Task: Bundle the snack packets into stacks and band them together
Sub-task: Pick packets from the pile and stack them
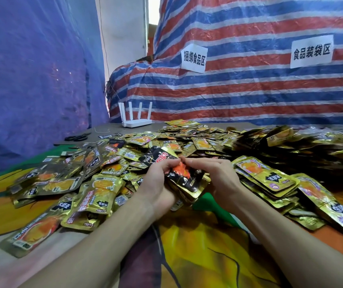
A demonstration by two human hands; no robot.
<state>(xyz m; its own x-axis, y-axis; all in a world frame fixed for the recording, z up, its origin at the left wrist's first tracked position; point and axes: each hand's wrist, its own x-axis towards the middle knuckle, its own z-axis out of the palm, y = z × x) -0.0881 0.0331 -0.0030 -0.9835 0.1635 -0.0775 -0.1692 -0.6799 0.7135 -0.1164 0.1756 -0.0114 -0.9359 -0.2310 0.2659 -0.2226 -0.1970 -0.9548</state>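
Your left hand (158, 183) and right hand (218, 177) gripped the stack (187, 180); fingers (199, 164) curled round it. A slackened grip could have let that glossy stack fan apart.

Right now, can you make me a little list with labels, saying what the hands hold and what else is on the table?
left hand: grips the stack of packets on its left side
right hand: grips it on the right
stack top: black packet, orange print
loose packets: gold, heaped around both hands
far back: white router, black scissors
behind: striped tarp, two paper signs
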